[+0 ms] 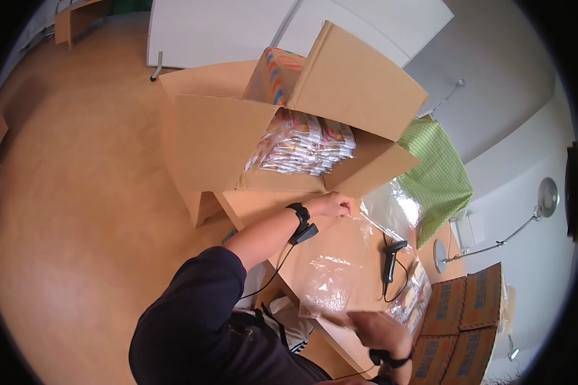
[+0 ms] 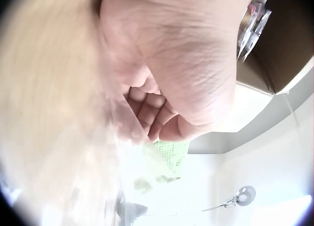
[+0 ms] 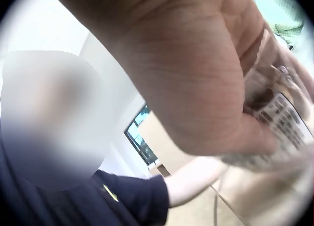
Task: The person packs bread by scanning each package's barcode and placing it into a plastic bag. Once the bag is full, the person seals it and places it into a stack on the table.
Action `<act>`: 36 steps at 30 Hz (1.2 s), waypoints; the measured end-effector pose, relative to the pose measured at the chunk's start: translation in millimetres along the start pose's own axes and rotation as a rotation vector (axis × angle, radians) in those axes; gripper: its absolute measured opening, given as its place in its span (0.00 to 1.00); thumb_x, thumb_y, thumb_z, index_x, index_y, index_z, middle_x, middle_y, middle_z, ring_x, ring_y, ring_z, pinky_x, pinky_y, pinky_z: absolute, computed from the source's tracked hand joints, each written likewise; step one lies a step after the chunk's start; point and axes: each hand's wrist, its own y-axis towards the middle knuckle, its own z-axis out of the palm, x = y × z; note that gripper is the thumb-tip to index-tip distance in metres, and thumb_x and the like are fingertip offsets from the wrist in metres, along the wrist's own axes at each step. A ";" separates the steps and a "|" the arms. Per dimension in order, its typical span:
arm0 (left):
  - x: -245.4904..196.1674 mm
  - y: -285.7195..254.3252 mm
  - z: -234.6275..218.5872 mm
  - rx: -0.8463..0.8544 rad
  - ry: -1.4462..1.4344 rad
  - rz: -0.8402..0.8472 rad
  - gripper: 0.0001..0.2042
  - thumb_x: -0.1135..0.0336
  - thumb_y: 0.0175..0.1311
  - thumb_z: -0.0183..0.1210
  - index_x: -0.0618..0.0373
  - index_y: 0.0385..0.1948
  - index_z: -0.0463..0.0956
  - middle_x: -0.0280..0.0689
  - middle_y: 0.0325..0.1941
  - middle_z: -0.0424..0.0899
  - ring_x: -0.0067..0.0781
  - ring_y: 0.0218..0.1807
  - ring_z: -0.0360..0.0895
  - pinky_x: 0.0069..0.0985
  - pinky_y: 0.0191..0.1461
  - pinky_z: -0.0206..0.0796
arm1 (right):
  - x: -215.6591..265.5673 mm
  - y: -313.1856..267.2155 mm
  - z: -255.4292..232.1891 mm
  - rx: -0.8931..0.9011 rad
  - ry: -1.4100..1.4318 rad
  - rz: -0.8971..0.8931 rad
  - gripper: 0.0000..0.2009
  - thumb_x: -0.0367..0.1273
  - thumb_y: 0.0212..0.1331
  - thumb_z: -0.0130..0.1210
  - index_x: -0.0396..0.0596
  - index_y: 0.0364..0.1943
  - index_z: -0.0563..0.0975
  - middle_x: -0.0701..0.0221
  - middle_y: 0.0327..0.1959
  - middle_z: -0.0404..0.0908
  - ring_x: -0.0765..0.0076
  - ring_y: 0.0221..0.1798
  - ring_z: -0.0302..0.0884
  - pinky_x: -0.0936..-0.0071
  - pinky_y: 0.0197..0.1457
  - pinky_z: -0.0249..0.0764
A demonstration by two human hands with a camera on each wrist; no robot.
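My left hand [image 1: 331, 205] is by the front of the open cardboard box, its curled fingers pinching the edge of a clear plastic bag [image 1: 331, 276]. The film runs out of that grip in the left wrist view, and the bag stretches over the table toward my right hand [image 1: 376, 330]. Near the table's front edge, the right hand grips a clear-wrapped packet [image 3: 284, 118] with a printed label; the thumb lies over the label. Blur hides much of this packet in the head view.
The open cardboard box [image 1: 218, 141] holds stacked packets [image 1: 308, 151]. A barcode scanner [image 1: 392, 260] with its cable lies right of the bag, near more packets [image 1: 414, 295]. Green checked cloth [image 1: 433, 173], a desk lamp [image 1: 546, 196] and stacked cartons [image 1: 459, 324] are on the right.
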 end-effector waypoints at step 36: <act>26.4 16.2 5.9 0.015 0.035 0.117 0.05 0.69 0.56 0.58 0.58 0.25 0.79 0.32 0.23 0.82 0.22 0.26 0.78 0.23 0.32 0.71 | 16.9 317.0 -183.5 -0.491 -0.285 -0.236 0.30 0.49 0.64 0.49 0.45 0.64 0.66 0.41 0.57 0.73 0.36 0.62 0.67 0.52 0.66 0.64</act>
